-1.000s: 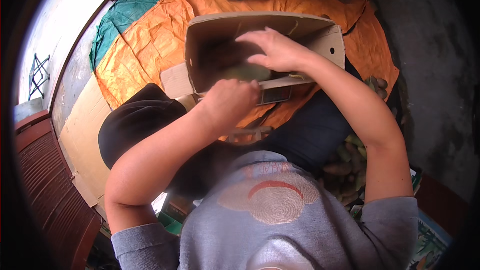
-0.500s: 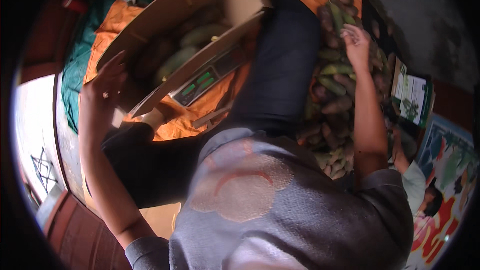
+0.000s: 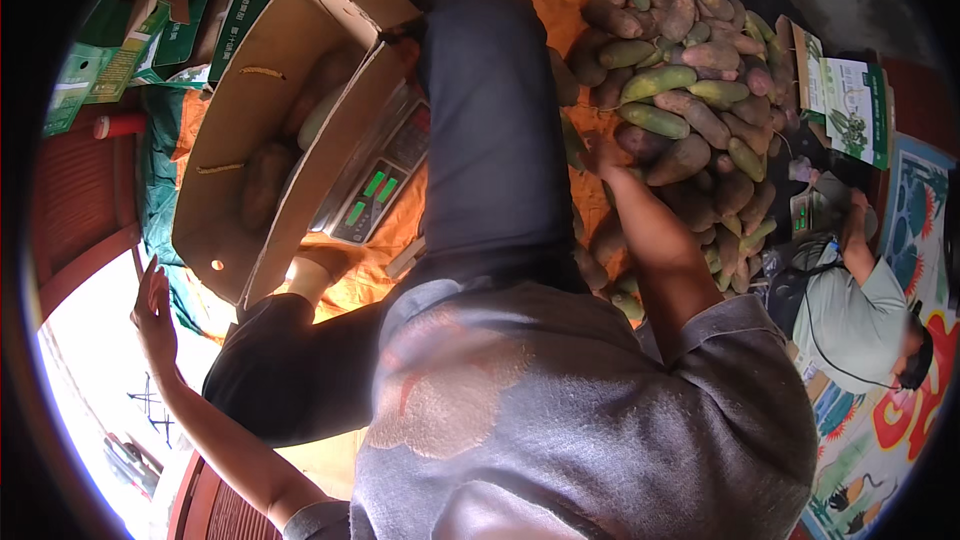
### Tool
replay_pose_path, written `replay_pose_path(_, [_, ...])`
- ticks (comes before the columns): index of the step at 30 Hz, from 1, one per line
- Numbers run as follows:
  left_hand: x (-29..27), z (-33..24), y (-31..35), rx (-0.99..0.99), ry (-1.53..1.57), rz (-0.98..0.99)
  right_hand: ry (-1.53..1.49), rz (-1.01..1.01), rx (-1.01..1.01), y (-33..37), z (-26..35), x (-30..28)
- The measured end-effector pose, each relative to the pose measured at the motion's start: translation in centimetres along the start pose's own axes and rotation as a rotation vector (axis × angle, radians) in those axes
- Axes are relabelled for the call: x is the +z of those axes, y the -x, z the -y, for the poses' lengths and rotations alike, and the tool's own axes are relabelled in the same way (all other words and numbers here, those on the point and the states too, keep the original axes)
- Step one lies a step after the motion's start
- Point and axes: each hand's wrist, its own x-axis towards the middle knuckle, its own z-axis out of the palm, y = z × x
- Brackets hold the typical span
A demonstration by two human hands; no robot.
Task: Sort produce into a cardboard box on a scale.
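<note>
My left hand (image 3: 155, 318) is raised off the left side of the box, its fingers stretched out and holding nothing. At the pile's left edge, beside my knee, my right hand (image 3: 602, 154) is closed against a dark green, radish-like root vegetable (image 3: 573, 143); its fingers are partly hidden. The pile of long green and reddish-brown root vegetables (image 3: 690, 115) spreads to my right. On my left an open cardboard box (image 3: 225, 130) stands on a digital scale (image 3: 362, 210) with lit green digits. Several of the same roots (image 3: 265, 185) lie inside, partly hidden by the box wall.
My bent legs (image 3: 490, 140) lie between box and pile. Orange sheeting (image 3: 390, 260) covers the floor. Green cartons (image 3: 240, 10) stand at the far left, a printed green-white carton (image 3: 850, 110) right of the pile. Another person (image 3: 860, 315) works at the right.
My left hand has moved away from the box edge, outward left. My right hand has come from the pile's far part to its near left edge. The view has shifted, and the box appears turned.
</note>
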Motion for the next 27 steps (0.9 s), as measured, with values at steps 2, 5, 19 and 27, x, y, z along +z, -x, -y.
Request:
replay_pose_path(2, [-0.4, 0.9, 1.2, 0.039, -0.034, -0.014, -0.142, -0.018, 0.056, 0.1, 3.4, 0.1])
replay_pose_path(5, [-0.1, 2.5, 1.7, -0.039, -0.038, -0.037, -0.254, -0.120, 0.119, -1.8, 4.2, 2.0])
replay_pose_path(19, [1.2, 2.1, 3.2, -0.106, -0.099, -0.275, -0.168, -0.155, 0.068, -6.2, 8.8, 6.2])
replay_pose_path(27, [0.6, -6.7, 0.4, 0.161, -0.131, -0.326, -0.224, -0.112, 0.021, -2.2, 9.9, -0.2])
